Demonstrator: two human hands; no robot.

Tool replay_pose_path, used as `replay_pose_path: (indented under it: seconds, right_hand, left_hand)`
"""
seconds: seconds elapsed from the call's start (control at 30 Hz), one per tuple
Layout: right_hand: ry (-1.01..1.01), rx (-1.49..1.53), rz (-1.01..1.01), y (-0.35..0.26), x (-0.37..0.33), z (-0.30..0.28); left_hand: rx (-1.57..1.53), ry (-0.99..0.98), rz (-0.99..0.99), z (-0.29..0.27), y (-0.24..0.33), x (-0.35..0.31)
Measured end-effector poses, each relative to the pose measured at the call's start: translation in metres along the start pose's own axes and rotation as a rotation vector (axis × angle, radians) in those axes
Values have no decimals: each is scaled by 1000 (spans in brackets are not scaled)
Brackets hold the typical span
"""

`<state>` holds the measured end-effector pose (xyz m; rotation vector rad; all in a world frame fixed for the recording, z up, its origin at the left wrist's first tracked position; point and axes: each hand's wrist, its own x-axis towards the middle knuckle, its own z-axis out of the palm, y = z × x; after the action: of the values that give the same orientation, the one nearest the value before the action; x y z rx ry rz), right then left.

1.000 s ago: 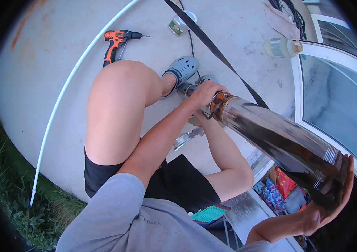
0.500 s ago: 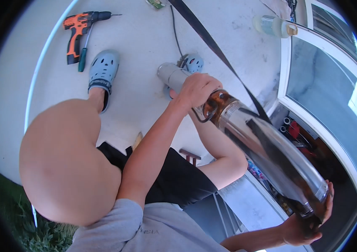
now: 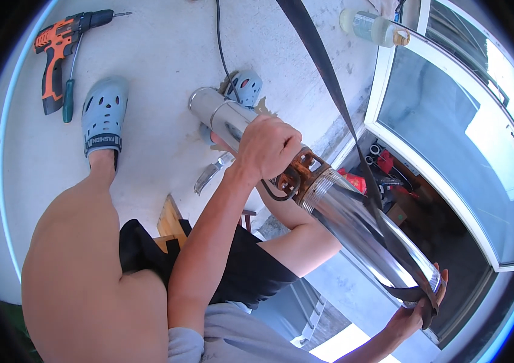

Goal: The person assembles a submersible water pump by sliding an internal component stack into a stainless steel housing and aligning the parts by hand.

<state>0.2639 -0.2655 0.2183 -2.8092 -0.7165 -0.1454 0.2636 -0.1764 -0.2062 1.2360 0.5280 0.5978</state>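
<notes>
A long, shiny steel submersible pump (image 3: pixel 360 233) lies slantwise across my front, its narrower end far left and its wider end near right. My left hand (image 3: pixel 267 147) is closed over the narrower part, just beside a rusty open collar (image 3: pixel 306 171). A thin dark cable loops out under that hand. At the wide end, my right hand (image 3: pixel 411 317) is wrapped around the bottom rim, fingers showing past its far side. A black strap (image 3: pixel 329 78) comes down from the top, crosses the steel and hangs around this end, partly covering the right hand.
An orange-black drill (image 3: pixel 62 57) and a green-handled screwdriver (image 3: pixel 69 100) lie far left, inside a pale hose (image 3: pixel 6 151). A bottle (image 3: pixel 373 29) lies far right near an open white-framed glass door (image 3: pixel 444 127). A black cable (image 3: pixel 223 60) crosses the floor. Wood (image 3: pixel 171 216) shows under me.
The view has shifted, so the drill, shoes and pump sit farther left. The strap now shows lying across the pump's wide end. Both hands keep their hold.
</notes>
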Motion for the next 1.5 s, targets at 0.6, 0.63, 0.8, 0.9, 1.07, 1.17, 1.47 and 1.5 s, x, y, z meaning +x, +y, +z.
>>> replay_pose_path:
  seconds: [0.6,0.63,0.8,0.9,1.07,1.17,1.47,1.5]
  right_hand:
    - [549,240,147,81,28,5]
    - [552,239,145,84,30,4]
    - [242,127,-81,87,38,5]
    - [258,68,-202,107,39,-7]
    - [221,-22,-218,104,40,-5]
    - [220,-2,-239,102,40,-3]
    - [195,33,-234,121,53,-8]
    - [180,26,-250,128,58,-13]
  left_hand:
    - [107,-153,-21,28,0,17]
    - [105,-146,-14,29,-1,18]
    - [143,-190,-46,25,1,25]
    - [139,-189,-32,24,0,25]
    - [125,-169,-40,24,-1,21]
    - [94,-179,-47,23,0,22]
    - [124,-214,-117,31,1,30]
    - [130,-203,-111,35,-1,30]
